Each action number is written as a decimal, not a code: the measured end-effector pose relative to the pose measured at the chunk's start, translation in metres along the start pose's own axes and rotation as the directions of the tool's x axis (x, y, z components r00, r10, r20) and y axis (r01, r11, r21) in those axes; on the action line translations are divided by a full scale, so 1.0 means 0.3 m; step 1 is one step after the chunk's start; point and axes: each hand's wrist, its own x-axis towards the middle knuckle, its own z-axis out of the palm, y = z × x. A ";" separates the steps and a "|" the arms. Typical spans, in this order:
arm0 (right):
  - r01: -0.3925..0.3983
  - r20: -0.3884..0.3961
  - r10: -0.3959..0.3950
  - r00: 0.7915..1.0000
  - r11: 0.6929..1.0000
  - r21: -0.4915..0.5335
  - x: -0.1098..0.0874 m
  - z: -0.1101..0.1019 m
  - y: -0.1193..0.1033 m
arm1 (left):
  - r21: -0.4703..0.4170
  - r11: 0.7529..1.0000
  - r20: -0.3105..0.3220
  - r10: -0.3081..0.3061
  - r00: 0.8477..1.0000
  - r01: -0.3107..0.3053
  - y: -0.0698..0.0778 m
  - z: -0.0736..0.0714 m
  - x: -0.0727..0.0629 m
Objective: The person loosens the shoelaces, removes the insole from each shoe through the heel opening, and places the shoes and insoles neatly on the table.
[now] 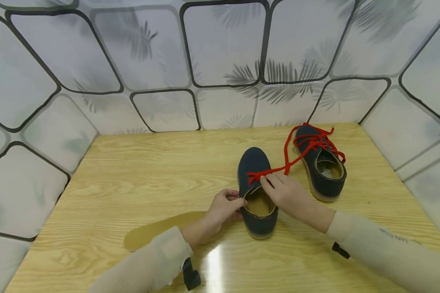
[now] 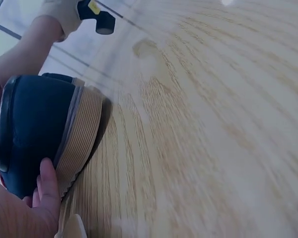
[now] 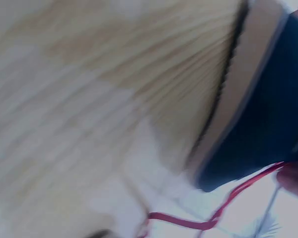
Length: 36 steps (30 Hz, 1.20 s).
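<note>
A navy shoe (image 1: 254,160) with a tan rubber sole stands on the table, toe pointing away from me, its tan inside showing. My left hand (image 1: 223,209) grips the left side of its opening, thumb over the collar rim and fingers along the outside. At the right of the eyelets my right hand (image 1: 289,195) pinches the red shoelace (image 1: 256,176), its fingertips close against the shoe's upper. From there the lace runs out to the right. In the right wrist view, the lace (image 3: 181,221) hangs past the shoe's toe (image 3: 213,178).
A second navy shoe (image 1: 328,185) with red laces (image 1: 315,142) lies at the back right. Partly under my left forearm is a flat tan insole (image 1: 146,236). The wooden table (image 1: 161,162) ends at patterned fabric walls (image 1: 227,44) at the back and sides.
</note>
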 end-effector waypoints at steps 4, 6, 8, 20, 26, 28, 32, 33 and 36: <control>0.113 -0.069 -0.118 0.991 0.991 -0.077 0.006 0.016 0.024 | 0.026 1.000 -0.008 -0.007 1.000 0.007 0.010 0.003 0.000; 0.119 -0.072 -0.124 0.990 0.991 -0.067 0.008 0.024 0.030 | 0.039 0.999 -0.006 -0.004 1.000 0.004 0.012 0.005 0.002; 0.093 -0.076 -0.094 0.993 0.996 -0.010 0.008 0.035 0.031 | 0.052 0.999 -0.005 0.001 1.000 -0.001 0.010 0.007 0.005; -0.208 0.075 0.197 0.977 0.961 0.182 0.039 0.013 0.027 | 0.046 0.999 -0.010 -0.007 1.000 0.007 0.025 0.018 0.017; -0.430 0.310 0.348 0.885 0.867 0.252 0.057 -0.024 0.035 | 0.046 0.999 0.013 -0.007 1.000 0.006 0.031 0.013 0.019; -0.434 0.332 0.338 0.881 0.856 0.280 0.058 -0.027 0.041 | 0.059 0.998 0.000 0.017 1.000 -0.017 0.028 0.012 0.017; -0.414 0.350 0.299 0.888 0.853 0.320 0.058 -0.023 0.052 | 0.176 0.972 -0.053 0.168 0.984 -0.156 0.019 0.009 0.011; -0.411 0.354 0.293 0.888 0.852 0.325 0.058 -0.022 0.054 | 0.216 0.954 -0.063 0.225 0.972 -0.207 0.020 0.009 0.007; -0.412 0.371 0.281 0.885 0.844 0.343 0.060 -0.024 0.060 | 0.347 0.861 -0.047 0.412 0.910 -0.371 0.021 0.010 -0.004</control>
